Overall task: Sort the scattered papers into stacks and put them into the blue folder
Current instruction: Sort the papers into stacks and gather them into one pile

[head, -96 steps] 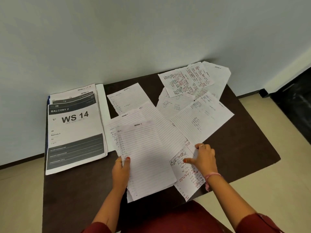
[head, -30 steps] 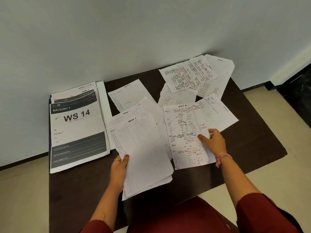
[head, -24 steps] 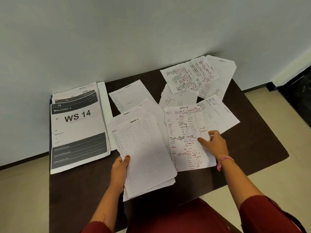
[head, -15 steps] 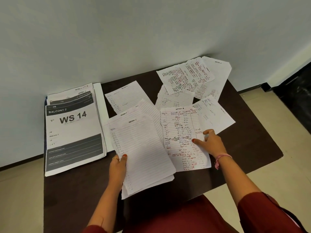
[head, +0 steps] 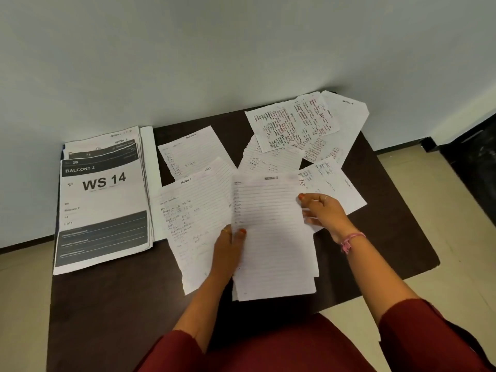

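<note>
Printed stack (head: 103, 200) reads "BALCONY 2 — WS 14"; handwriting apparently illegible.

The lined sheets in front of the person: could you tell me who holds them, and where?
The left hand pinches the lined sheets at their left edge; the right hand grips their right edge.
</note>
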`<action>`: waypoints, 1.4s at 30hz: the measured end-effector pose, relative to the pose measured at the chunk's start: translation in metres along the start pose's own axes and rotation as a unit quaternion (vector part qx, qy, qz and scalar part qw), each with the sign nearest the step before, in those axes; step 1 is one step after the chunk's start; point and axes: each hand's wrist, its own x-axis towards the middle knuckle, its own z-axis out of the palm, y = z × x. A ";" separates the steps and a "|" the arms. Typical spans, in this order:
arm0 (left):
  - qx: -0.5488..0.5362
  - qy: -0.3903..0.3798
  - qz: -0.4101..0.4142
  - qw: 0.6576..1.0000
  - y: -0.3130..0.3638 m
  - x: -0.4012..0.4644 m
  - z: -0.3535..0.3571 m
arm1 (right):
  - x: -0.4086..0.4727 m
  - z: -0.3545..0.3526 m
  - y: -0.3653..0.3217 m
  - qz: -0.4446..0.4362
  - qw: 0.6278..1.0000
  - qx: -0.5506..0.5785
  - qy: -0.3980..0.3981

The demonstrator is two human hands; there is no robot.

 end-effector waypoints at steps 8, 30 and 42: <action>0.005 -0.019 -0.033 0.999 0.016 0.009 0.038 | 0.024 -0.026 0.016 0.014 0.999 0.042 0.027; 0.213 0.068 0.018 0.974 0.030 0.039 0.046 | 0.040 -0.014 0.015 -0.046 0.968 -0.245 0.040; 0.067 0.030 -0.014 0.997 0.035 0.046 0.047 | 0.045 -0.005 0.003 -0.054 0.968 -0.234 0.071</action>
